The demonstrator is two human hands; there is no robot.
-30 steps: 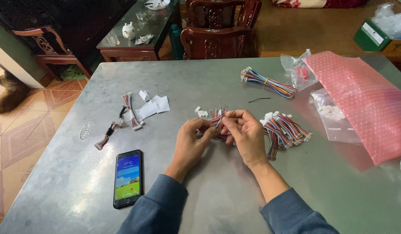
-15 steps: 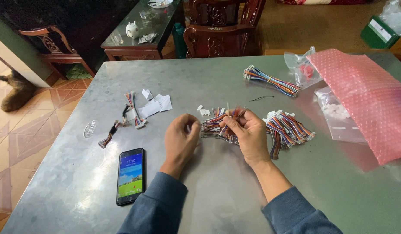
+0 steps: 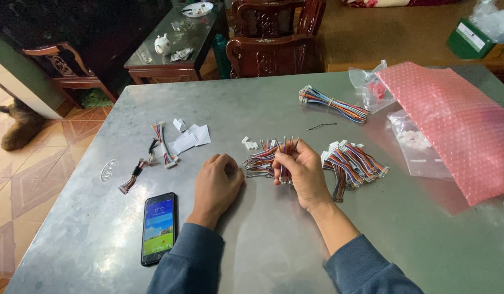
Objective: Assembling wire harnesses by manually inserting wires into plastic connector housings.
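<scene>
right hand (image 3: 302,173) | pinches striped wire bundle (image 3: 285,155) | left hand (image 3: 217,182) fisted

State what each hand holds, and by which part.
Right hand pinches a bundle of coloured wires near mid-length. Left hand rests curled beside the wires; no hold is visible.

A small bundle of thin multicoloured wires (image 3: 283,158) stands nearly upright just right of the frame's centre, pinched at its middle, while more loose striped wires (image 3: 261,161) fan out flat on the grey table just to its left.
</scene>
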